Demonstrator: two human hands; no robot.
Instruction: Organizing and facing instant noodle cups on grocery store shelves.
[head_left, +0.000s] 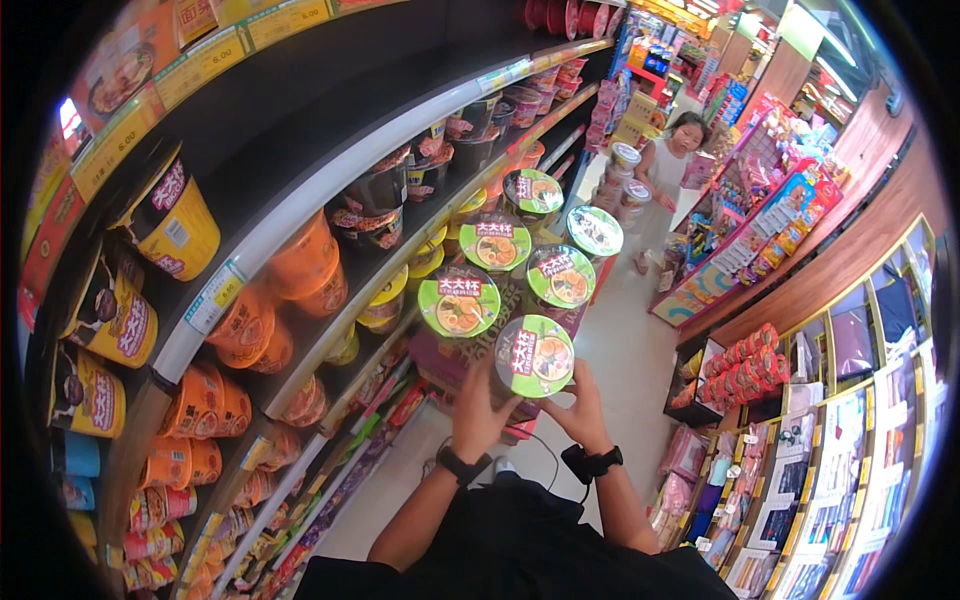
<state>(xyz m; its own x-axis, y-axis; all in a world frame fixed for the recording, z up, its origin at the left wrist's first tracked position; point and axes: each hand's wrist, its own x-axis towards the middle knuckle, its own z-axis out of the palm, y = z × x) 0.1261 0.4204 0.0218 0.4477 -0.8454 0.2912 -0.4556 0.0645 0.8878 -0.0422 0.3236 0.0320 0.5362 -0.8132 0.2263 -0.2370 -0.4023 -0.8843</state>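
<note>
A noodle cup with a green lid (534, 355) sits between my two hands, nearest to me. My left hand (478, 405) touches its left side, and my right hand (583, 411) curls against its right side. Beyond it several more green-lidded noodle cups (560, 276) stand upright, close together, on a purple carton (436, 366). One lid (595, 230) at the back right shines with glare. Both wrists wear black bands. The fingertips are partly hidden behind the cup.
Shelves of noodle cups (300, 259) run along the left, with a white shelf edge (322, 180). A person in a light dress (660, 176) stands in the aisle beyond, beside stacked cups (624, 184). A snack rack (750, 217) and folded textiles (810, 465) line the right.
</note>
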